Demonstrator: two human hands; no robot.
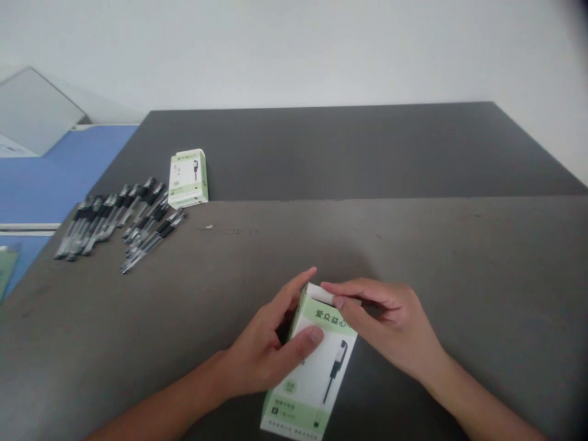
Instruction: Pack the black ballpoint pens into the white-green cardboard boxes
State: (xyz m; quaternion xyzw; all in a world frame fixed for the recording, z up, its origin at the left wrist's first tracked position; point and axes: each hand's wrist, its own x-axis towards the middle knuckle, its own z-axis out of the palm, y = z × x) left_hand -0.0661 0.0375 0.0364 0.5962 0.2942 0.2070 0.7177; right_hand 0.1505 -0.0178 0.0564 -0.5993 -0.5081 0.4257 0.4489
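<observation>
A white and green pen box (316,367), printed with a picture of a black pen, is tilted in front of me near the table's front edge. My left hand (271,343) grips it from the left side, thumb across the printed face and index finger stretched past the top edge. At the box's upper end, my right hand (390,318) pinches around the white top flap (320,294) between thumb and fingers. Part of the flap and the box's right upper corner are hidden by those fingers. The inside of the box does not show.
Several black-gripped clear pens (98,220) lie in a loose spread at the left of the dark table (413,245). Beside them lies a second pen box (187,177). Beyond the table's left edge are a blue surface (92,159) and a pale panel (39,110).
</observation>
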